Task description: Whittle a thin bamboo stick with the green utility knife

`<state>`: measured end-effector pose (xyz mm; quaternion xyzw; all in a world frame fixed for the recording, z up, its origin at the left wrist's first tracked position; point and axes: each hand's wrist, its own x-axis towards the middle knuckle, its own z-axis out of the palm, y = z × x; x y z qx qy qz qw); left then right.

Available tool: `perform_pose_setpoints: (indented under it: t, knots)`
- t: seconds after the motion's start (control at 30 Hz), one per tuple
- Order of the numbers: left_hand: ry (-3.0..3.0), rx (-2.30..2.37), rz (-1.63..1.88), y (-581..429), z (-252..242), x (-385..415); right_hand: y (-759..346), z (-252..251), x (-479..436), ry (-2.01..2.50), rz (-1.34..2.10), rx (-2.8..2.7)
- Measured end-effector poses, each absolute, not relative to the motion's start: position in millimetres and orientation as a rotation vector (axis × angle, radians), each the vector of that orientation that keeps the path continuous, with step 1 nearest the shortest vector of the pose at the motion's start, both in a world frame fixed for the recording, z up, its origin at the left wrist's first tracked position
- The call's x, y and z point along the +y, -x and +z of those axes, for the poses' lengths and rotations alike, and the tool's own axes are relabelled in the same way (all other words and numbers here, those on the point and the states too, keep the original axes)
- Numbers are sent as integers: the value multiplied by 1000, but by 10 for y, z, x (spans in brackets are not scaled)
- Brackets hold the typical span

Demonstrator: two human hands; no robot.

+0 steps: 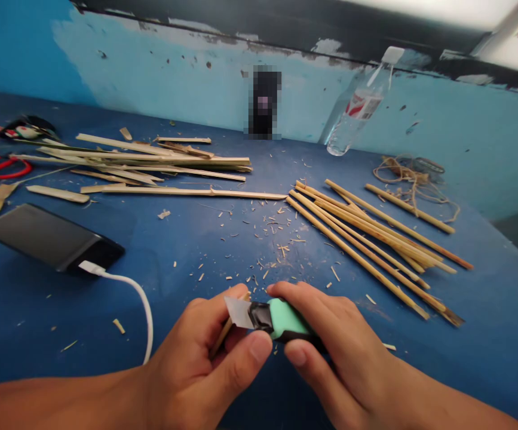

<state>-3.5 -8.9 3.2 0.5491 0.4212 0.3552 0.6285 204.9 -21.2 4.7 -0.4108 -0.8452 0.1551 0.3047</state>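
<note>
Head view, and here we are at what looks like the whittling: our left hand (209,358) curls around a slim stick (221,335), our right hand (346,346) clamped on a mint-and-black utility knife (292,319). The hands sit close together over the blue table (83,322), blade (239,312) out, crossing in front of the stick; whether its edge bites, we can't tell. Shavings (283,248) litter the space ahead, slender rods (366,233) fanned off right. The next stroke, we'd judge, calls for a shallow angle, a steady stick and a thumb kept clear.
</note>
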Motion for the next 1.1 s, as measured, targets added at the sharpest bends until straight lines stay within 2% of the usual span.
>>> perform_pose_setpoints:
  t: [0.63, 1.1]
  knots:
    - [-1400, 916, 806, 36, 26, -63, -2001, 22, -245, 1141, 259, -2194]
    - [-1457, 1063, 771, 40, 34, -101, -2082, -65, -125, 1402, 179, -1999]
